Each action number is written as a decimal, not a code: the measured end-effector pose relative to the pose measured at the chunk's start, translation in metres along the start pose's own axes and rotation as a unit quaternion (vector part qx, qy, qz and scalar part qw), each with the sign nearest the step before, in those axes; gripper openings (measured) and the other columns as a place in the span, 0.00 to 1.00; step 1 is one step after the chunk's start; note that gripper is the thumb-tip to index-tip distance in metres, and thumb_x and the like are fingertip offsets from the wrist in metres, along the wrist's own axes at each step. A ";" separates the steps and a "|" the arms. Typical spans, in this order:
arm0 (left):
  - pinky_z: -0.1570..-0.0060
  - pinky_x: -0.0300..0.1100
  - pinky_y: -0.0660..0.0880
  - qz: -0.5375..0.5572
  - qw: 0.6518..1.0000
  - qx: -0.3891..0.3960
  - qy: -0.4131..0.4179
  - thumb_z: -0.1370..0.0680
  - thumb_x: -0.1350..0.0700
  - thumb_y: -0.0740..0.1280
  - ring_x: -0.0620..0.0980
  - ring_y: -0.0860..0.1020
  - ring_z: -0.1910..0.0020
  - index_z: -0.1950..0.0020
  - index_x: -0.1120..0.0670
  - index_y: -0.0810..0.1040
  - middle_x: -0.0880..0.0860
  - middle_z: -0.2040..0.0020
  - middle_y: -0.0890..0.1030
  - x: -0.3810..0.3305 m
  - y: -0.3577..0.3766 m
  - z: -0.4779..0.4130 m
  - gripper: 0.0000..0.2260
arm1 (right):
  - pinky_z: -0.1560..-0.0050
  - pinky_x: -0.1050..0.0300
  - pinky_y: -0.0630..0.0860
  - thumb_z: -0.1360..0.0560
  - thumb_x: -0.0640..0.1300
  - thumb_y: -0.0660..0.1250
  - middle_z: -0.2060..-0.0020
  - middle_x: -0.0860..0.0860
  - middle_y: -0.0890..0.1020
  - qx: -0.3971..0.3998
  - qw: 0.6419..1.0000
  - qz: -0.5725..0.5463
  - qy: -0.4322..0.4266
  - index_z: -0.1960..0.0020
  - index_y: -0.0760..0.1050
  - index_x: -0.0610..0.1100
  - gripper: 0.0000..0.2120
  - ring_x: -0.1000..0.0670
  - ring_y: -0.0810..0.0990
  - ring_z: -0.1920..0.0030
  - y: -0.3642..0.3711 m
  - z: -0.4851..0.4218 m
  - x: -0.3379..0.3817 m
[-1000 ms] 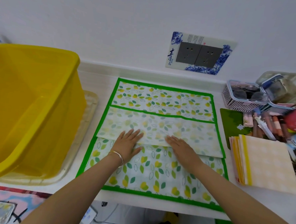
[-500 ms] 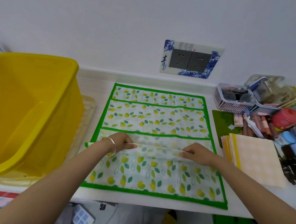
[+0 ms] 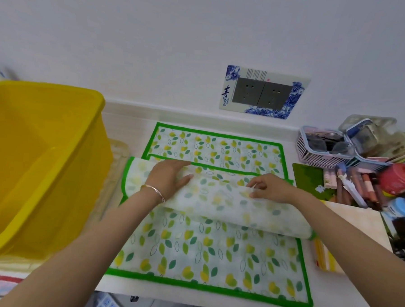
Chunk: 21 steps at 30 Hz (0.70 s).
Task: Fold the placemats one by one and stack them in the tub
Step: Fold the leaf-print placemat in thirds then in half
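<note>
A leaf-patterned placemat (image 3: 217,201) with a green border is folded over, pale underside up, and lifted off the counter. My left hand (image 3: 169,179) holds its left part near the far edge. My right hand (image 3: 267,188) pinches its right part. Under it lies another flat leaf placemat (image 3: 203,254), and a further one (image 3: 220,147) shows behind, by the wall. The yellow tub (image 3: 98,105) stands at the left; the part of its inside that I can see holds nothing.
A stack of pale yellow placemats (image 3: 348,222) lies at the right, partly under my right arm. Behind it are a pink basket (image 3: 319,150) and several cosmetics (image 3: 359,185). A clear tray (image 3: 119,163) sits under the tub. The wall socket (image 3: 263,95) is above.
Both hands went from pressing flat on the mat to gripping its folded edge. The fold is now raised and carried away from me, towards the wall.
</note>
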<state>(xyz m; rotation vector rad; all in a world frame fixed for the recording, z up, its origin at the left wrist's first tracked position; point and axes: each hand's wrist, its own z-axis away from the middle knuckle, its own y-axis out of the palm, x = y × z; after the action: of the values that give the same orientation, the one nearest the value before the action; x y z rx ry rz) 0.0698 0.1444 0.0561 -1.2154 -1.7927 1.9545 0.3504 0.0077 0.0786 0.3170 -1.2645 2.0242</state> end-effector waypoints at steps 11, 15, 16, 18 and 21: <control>0.28 0.48 0.38 -0.053 0.991 0.108 -0.059 0.34 0.33 0.30 0.48 0.46 0.24 0.24 0.45 0.51 0.46 0.23 0.50 -0.009 0.087 0.013 0.41 | 0.44 0.60 0.68 0.24 0.36 0.63 0.39 0.49 0.78 -0.168 0.986 0.001 0.009 0.41 0.77 0.47 0.13 0.50 0.75 0.39 0.027 -0.071 -0.024; 0.28 0.48 0.37 -0.078 0.989 0.113 -0.062 0.38 0.30 0.21 0.49 0.43 0.24 0.23 0.45 0.47 0.47 0.23 0.47 -0.008 0.097 0.012 0.47 | 0.44 0.60 0.69 0.23 0.35 0.62 0.42 0.49 0.79 -0.207 0.978 0.008 0.009 0.41 0.77 0.45 0.13 0.48 0.76 0.41 0.037 -0.082 -0.027; 0.29 0.49 0.36 -0.084 0.989 0.110 -0.061 0.40 0.31 0.17 0.49 0.43 0.24 0.23 0.45 0.46 0.47 0.23 0.46 -0.007 0.098 0.012 0.49 | 0.43 0.59 0.69 0.24 0.35 0.62 0.43 0.48 0.79 -0.219 0.976 0.014 0.005 0.42 0.77 0.45 0.13 0.47 0.76 0.41 0.039 -0.083 -0.027; 0.29 0.50 0.35 -0.091 0.989 0.103 -0.062 0.41 0.33 0.15 0.50 0.41 0.24 0.24 0.45 0.45 0.47 0.23 0.44 -0.007 0.102 0.012 0.49 | 0.43 0.57 0.70 0.24 0.35 0.62 0.45 0.48 0.80 -0.246 0.969 0.030 -0.008 0.42 0.78 0.45 0.13 0.46 0.76 0.43 0.043 -0.085 -0.028; 0.29 0.51 0.33 -0.099 0.988 0.102 -0.064 0.40 0.35 0.14 0.50 0.39 0.24 0.24 0.44 0.41 0.47 0.23 0.42 -0.008 0.107 0.011 0.47 | 0.39 0.54 0.67 0.25 0.36 0.63 0.44 0.47 0.79 -0.300 0.953 0.043 -0.012 0.41 0.77 0.45 0.14 0.45 0.75 0.41 0.052 -0.087 -0.027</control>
<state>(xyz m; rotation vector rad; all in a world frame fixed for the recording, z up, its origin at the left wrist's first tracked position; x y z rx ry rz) 0.1053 0.1064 -0.0386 -0.8321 -1.6484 2.0774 0.3479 0.0567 -0.0135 -0.0062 -1.8540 1.5992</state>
